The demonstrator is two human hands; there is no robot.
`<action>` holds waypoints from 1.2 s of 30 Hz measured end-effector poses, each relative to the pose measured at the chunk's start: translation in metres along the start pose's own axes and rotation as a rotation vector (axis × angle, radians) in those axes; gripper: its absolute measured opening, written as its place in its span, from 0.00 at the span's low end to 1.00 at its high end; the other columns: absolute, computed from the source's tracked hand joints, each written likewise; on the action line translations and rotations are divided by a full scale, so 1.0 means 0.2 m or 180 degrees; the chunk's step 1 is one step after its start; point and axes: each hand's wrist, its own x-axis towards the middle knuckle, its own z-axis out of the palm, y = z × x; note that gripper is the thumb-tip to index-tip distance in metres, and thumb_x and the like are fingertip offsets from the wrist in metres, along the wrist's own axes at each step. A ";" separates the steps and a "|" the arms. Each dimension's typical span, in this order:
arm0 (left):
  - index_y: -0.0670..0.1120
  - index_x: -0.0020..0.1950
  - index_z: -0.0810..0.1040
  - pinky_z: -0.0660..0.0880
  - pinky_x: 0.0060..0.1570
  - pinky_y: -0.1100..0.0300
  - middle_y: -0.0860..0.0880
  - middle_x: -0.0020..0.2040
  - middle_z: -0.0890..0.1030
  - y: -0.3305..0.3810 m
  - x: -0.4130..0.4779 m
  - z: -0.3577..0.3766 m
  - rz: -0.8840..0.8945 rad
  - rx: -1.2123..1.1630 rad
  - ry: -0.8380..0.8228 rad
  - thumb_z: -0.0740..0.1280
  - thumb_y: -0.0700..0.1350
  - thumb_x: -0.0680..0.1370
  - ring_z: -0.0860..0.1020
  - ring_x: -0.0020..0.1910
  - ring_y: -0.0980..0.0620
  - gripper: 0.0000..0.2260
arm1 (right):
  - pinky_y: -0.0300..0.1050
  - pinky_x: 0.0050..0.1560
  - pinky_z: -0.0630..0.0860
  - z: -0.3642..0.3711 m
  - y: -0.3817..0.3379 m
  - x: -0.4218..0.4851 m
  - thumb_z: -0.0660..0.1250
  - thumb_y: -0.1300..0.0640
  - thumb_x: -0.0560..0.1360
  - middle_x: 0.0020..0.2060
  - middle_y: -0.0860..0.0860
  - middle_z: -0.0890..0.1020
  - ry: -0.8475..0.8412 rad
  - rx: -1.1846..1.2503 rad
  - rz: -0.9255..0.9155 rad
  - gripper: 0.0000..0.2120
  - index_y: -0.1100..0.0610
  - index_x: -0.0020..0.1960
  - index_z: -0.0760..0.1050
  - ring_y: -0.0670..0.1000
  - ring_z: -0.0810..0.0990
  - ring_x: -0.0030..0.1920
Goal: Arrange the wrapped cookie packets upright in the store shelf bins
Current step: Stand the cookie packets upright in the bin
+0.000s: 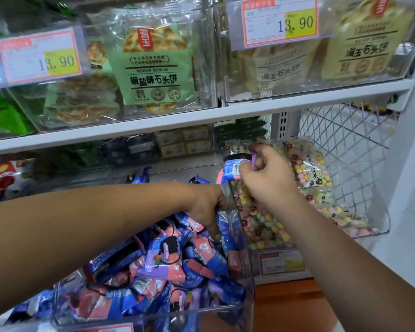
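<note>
Right hand fingers around one cookie packet; left hand fingertips hidden among heaped packets in the bin, grip unclear.

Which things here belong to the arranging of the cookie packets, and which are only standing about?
Job: held packet in the right hand; blue and pink packets piled in the clear bin; left hand reaching among them.
Not the job: pastel sweet bags; green flatbread bag; price tags; wire basket.
</note>
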 end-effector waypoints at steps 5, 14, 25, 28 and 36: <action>0.52 0.53 0.84 0.76 0.44 0.65 0.61 0.43 0.83 -0.10 -0.21 -0.06 0.0631 -0.0598 0.0735 0.83 0.50 0.68 0.80 0.41 0.62 0.16 | 0.30 0.27 0.67 0.01 -0.01 0.01 0.66 0.58 0.80 0.34 0.45 0.72 -0.0051 0.0022 -0.0098 0.14 0.48 0.64 0.73 0.39 0.70 0.27; 0.48 0.68 0.78 0.79 0.55 0.63 0.45 0.56 0.84 -0.24 -0.63 -0.03 0.0569 -0.2505 0.1743 0.76 0.42 0.76 0.82 0.51 0.54 0.21 | 0.36 0.32 0.67 0.09 -0.14 -0.02 0.67 0.57 0.78 0.32 0.44 0.73 -0.0059 0.0140 -0.0459 0.11 0.46 0.58 0.75 0.42 0.70 0.27; 0.43 0.62 0.80 0.78 0.46 0.63 0.53 0.45 0.86 -0.42 -1.02 0.12 0.0495 -0.3489 0.2471 0.74 0.34 0.75 0.78 0.42 0.51 0.16 | 0.39 0.31 0.67 0.35 -0.41 -0.13 0.79 0.63 0.69 0.27 0.49 0.75 -0.1086 -0.0015 -0.0352 0.10 0.52 0.42 0.79 0.45 0.71 0.26; 0.44 0.60 0.81 0.77 0.46 0.64 0.52 0.45 0.86 -0.57 -1.19 0.16 0.0140 -0.3472 0.2821 0.78 0.34 0.71 0.78 0.39 0.57 0.19 | 0.37 0.25 0.71 0.49 -0.53 -0.20 0.78 0.66 0.71 0.26 0.51 0.75 -0.1434 0.0302 -0.0047 0.10 0.57 0.45 0.78 0.48 0.76 0.23; 0.49 0.56 0.85 0.75 0.35 0.67 0.51 0.38 0.84 -0.95 -1.47 0.29 -0.1244 -0.2018 0.3135 0.81 0.48 0.70 0.78 0.32 0.59 0.16 | 0.35 0.23 0.69 0.95 -0.72 -0.36 0.77 0.64 0.73 0.21 0.49 0.78 -0.1871 0.0229 -0.0193 0.10 0.62 0.49 0.77 0.44 0.76 0.21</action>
